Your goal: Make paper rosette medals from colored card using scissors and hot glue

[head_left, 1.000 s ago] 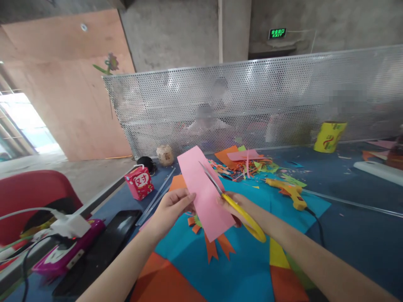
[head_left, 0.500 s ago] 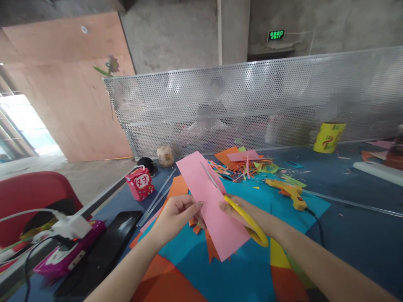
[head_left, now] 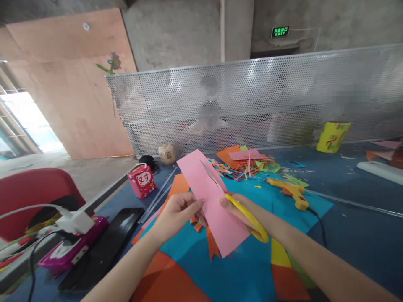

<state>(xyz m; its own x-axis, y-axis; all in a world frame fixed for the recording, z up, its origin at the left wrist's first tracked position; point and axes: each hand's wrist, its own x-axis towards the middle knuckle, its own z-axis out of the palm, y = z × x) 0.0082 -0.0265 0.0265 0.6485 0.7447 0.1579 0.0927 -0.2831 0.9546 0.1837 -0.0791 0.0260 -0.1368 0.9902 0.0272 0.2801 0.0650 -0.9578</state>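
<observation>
My left hand (head_left: pixel 176 214) pinches the left edge of a long pink paper strip (head_left: pixel 211 200), held tilted above the table. My right hand (head_left: pixel 248 214) grips yellow-handled scissors (head_left: pixel 242 212), whose metal blades lie along the upper right part of the strip. Under both hands lie a blue paper sheet (head_left: pixel 242 264) and orange pieces with zigzag ends (head_left: pixel 211 245).
A yellow glue gun (head_left: pixel 291 193) lies to the right with its cord. A heap of coloured paper scraps (head_left: pixel 248 163) sits ahead, a red carton (head_left: pixel 142 180) and a black tray (head_left: pixel 103 243) to the left. A perforated metal screen (head_left: pixel 283 96) closes off the table's far side; a person sits behind it.
The pink strip has slid down and toward me through my hands, and the scissors have travelled further along it. My left hand regripped lower on the strip's edge.
</observation>
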